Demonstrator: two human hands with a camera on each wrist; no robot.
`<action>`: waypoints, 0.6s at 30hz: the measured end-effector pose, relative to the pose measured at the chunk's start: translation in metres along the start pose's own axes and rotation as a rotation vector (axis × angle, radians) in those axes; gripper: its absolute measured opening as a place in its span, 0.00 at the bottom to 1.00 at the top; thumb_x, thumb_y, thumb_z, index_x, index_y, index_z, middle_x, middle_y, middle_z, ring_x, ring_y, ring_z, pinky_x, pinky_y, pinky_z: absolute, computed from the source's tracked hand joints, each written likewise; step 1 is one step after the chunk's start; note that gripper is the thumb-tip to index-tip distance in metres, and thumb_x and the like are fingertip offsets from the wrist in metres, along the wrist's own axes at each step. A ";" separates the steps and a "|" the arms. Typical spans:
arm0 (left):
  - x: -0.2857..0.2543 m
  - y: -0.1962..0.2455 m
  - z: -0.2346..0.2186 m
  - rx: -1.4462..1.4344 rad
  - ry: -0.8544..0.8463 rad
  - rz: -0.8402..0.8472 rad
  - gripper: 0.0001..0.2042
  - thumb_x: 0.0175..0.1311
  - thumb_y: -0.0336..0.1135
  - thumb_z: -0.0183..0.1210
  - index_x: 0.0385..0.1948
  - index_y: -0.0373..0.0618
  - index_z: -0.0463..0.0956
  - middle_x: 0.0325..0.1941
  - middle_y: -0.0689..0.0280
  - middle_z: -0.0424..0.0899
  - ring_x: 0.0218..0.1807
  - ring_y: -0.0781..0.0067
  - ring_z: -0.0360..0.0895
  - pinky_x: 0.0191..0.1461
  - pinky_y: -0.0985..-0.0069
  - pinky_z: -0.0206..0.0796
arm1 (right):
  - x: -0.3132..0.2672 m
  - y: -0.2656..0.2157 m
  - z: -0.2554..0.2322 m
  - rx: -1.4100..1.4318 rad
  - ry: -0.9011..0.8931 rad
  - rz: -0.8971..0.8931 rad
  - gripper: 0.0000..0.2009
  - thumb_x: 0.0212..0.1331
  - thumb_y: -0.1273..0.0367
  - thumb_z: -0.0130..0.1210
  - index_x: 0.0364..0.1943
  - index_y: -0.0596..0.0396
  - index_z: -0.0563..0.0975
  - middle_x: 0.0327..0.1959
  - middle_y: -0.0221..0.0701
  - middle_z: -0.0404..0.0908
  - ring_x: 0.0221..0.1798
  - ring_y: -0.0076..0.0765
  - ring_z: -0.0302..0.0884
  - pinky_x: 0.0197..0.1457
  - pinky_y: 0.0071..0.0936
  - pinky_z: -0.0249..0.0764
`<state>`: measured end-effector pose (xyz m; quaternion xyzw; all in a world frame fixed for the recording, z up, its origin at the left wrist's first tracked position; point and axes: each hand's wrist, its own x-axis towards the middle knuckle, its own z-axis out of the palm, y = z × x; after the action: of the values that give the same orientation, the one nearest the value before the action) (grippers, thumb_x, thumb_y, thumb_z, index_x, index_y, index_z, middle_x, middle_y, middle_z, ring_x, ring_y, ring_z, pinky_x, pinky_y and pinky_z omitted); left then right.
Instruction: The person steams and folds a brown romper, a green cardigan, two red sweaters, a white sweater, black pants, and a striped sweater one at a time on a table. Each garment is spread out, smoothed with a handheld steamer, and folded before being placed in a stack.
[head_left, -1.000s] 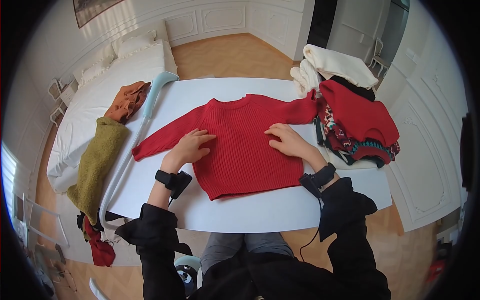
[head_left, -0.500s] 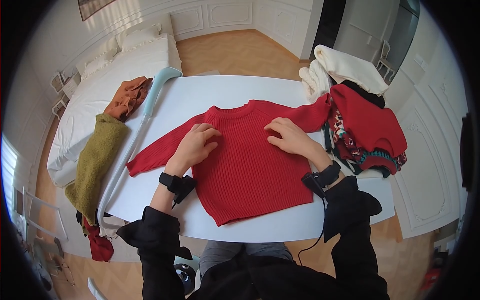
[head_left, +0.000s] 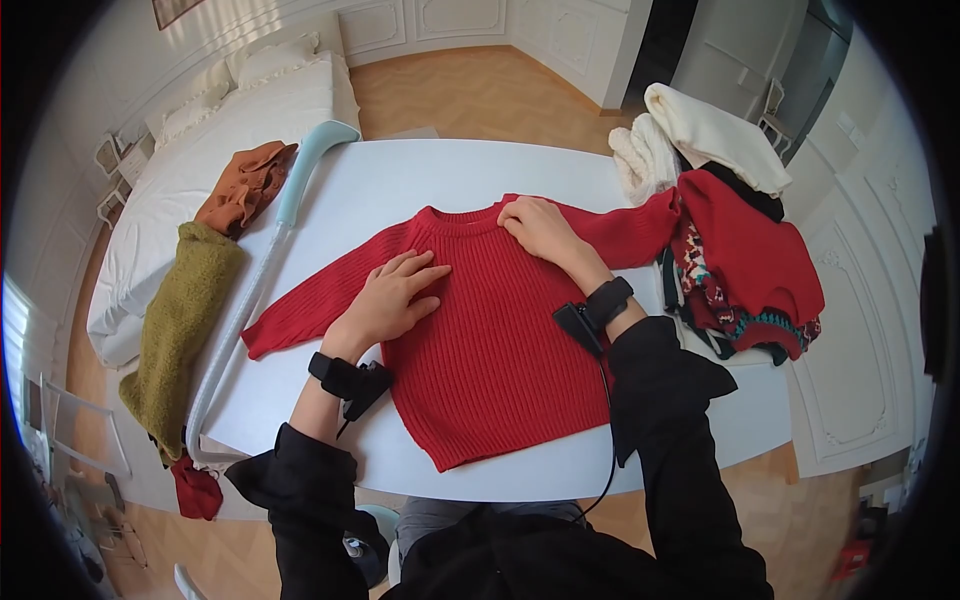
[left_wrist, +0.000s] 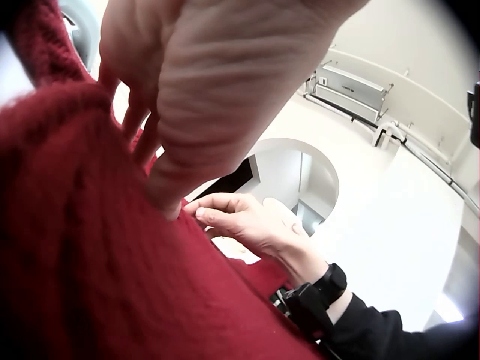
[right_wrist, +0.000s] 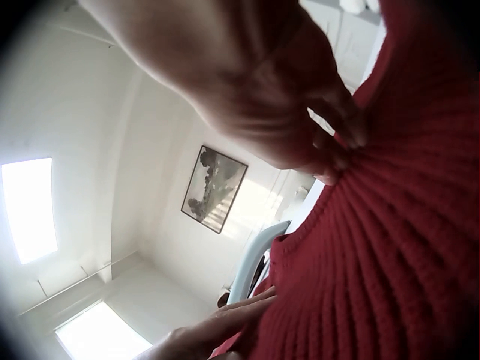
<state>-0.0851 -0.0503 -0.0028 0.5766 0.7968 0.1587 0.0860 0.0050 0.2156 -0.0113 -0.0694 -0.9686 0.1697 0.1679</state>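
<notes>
A red ribbed sweater [head_left: 500, 340] lies spread on the white table, its collar toward the far side and one sleeve out to each side. My left hand [head_left: 385, 300] rests on the upper chest with its fingers fairly straight, and in the left wrist view its fingertips come down on the knit. At the shoulder, just right of the collar, my right hand [head_left: 542, 232] pinches the knit. In the right wrist view the ribs draw together toward the fingertips [right_wrist: 346, 159].
Folded clothes [head_left: 750, 250] are piled on the right, under the end of the right sleeve. An olive garment [head_left: 185, 300], a rust-coloured garment [head_left: 248, 185] and a pale blue handle with a ribbed hose [head_left: 240, 310] lie along the left edge of the table [head_left: 440, 480].
The sweater first slid toward the near edge, with both hands on its chest. My right hand has since moved up to the collar and pinched the knit; the left stays on the chest.
</notes>
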 end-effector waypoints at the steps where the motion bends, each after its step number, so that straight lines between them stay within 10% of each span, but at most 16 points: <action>1: 0.000 -0.001 0.001 -0.002 0.021 0.018 0.23 0.64 0.42 0.55 0.62 0.59 0.67 0.70 0.62 0.61 0.73 0.57 0.51 0.72 0.55 0.45 | -0.002 0.000 0.001 0.018 0.053 0.008 0.09 0.57 0.69 0.51 0.32 0.59 0.80 0.35 0.40 0.81 0.42 0.44 0.77 0.49 0.37 0.72; 18: -0.002 0.001 0.004 0.002 0.045 0.026 0.23 0.63 0.37 0.55 0.62 0.56 0.67 0.70 0.58 0.61 0.72 0.53 0.53 0.73 0.58 0.46 | -0.004 -0.006 0.011 -0.159 0.167 -0.055 0.06 0.52 0.70 0.54 0.23 0.58 0.75 0.28 0.39 0.76 0.35 0.45 0.75 0.39 0.42 0.72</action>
<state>-0.0825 -0.0517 -0.0061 0.5834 0.7910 0.1720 0.0653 0.0043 0.2056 -0.0203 -0.0696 -0.9632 0.0811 0.2468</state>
